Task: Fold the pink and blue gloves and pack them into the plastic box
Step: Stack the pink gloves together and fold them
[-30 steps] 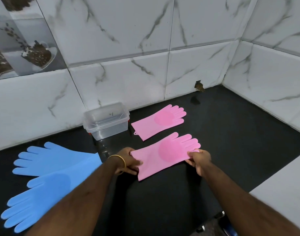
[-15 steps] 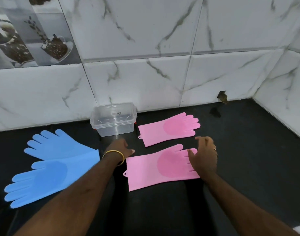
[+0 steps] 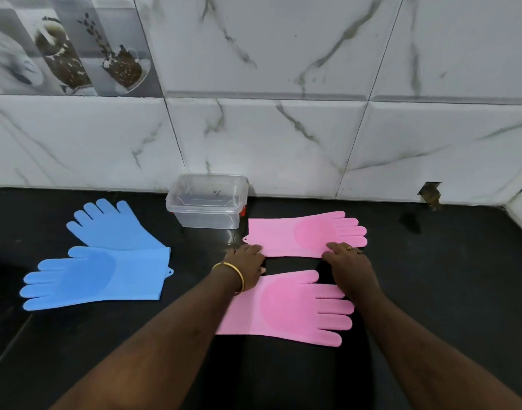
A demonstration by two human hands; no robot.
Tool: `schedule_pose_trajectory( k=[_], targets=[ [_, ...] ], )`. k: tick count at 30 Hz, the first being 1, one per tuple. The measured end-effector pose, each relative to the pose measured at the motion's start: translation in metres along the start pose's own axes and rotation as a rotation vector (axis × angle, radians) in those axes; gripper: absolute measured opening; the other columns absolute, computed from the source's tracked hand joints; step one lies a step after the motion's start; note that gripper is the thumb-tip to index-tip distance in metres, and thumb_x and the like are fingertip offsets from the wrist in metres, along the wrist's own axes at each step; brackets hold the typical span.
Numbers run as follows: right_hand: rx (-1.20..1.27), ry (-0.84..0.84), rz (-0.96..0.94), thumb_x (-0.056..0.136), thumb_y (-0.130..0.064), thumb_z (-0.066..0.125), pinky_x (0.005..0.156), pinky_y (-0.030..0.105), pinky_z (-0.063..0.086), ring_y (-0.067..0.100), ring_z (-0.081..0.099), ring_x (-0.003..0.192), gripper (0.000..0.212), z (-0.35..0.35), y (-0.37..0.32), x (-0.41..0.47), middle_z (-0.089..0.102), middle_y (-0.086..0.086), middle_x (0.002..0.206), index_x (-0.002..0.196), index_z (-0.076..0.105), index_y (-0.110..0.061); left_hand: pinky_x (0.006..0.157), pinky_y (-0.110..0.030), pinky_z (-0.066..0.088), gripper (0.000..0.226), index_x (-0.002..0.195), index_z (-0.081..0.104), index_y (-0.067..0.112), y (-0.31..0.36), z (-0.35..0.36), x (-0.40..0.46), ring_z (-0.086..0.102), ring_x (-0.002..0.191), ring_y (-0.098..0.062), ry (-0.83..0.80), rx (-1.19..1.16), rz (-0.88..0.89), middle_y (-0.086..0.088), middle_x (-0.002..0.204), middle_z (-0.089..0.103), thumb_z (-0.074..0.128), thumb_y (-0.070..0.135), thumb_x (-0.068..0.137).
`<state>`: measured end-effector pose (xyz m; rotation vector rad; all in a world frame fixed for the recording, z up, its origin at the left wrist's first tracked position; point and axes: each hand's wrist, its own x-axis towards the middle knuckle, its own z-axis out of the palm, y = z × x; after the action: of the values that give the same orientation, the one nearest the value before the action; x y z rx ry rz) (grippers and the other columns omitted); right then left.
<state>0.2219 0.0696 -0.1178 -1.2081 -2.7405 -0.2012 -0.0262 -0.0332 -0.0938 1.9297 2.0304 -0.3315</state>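
Two pink gloves lie flat on the black counter, fingers pointing right: a far pink glove and a near pink glove. My left hand, palm down, touches the near edge of the far glove's cuff with its fingertips. My right hand rests its fingers on the same glove's near edge by the thumb. Both forearms pass over the near glove. Two blue gloves sit at the left, a back blue glove partly under a front blue glove. The clear plastic box stands against the wall.
The black counter meets a white marble-tiled wall at the back and a side wall at the far right. A small brown hole breaks the wall's base at the right. The box has red clips at its sides.
Both hands have left the near pink glove and moved forward to the far pink glove's near edge. The near glove lies flat. The view has swung left and closer.
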Motion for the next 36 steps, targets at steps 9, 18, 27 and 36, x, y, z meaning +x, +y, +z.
schedule_pose_trajectory(
  k=[9,18,27,36],
  targets=[
    [0.06,0.117,-0.003,0.057,-0.001,0.079,0.065,0.038,0.056,0.031,0.073,0.078,0.038,-0.004,0.013,0.005,0.076,0.01,0.094,0.094,0.075,-0.009,0.109,-0.042,0.029,0.056,0.138,0.044,0.017,0.009,-0.013,0.006,0.044,0.128,-0.026,0.281,0.087,-0.014,-0.007,0.139,0.046,0.059,0.036,0.088],
    [0.509,0.089,0.432,0.076,-0.016,0.069,0.078,0.041,0.052,0.03,0.062,0.092,0.034,-0.018,0.008,0.016,0.067,0.003,0.098,0.11,0.067,-0.019,0.084,-0.016,0.035,0.026,0.101,0.071,0.006,0.003,-0.092,-0.019,0.059,0.099,-0.025,0.679,-0.368,0.269,-0.013,0.104,0.067,0.056,-0.006,0.083],
    [1.188,0.196,0.597,0.081,-0.017,0.075,0.053,0.021,0.045,0.012,0.055,0.064,0.011,-0.056,-0.003,0.015,0.064,-0.005,0.072,0.079,0.064,-0.017,0.084,-0.015,0.042,0.036,0.072,0.078,0.009,-0.032,-0.121,-0.051,0.063,0.092,-0.016,0.759,-0.749,0.12,-0.007,0.094,0.074,0.052,-0.015,0.075],
    [1.406,-0.076,0.368,0.075,-0.025,0.082,0.076,0.034,0.058,0.022,0.072,0.088,0.032,-0.152,0.007,0.001,0.076,0.009,0.102,0.103,0.072,-0.014,0.078,-0.021,0.051,0.042,0.112,0.069,0.023,-0.059,-0.184,-0.097,0.058,0.098,-0.011,0.507,-0.791,0.19,0.006,0.118,0.06,0.083,0.024,0.073]
  ],
)
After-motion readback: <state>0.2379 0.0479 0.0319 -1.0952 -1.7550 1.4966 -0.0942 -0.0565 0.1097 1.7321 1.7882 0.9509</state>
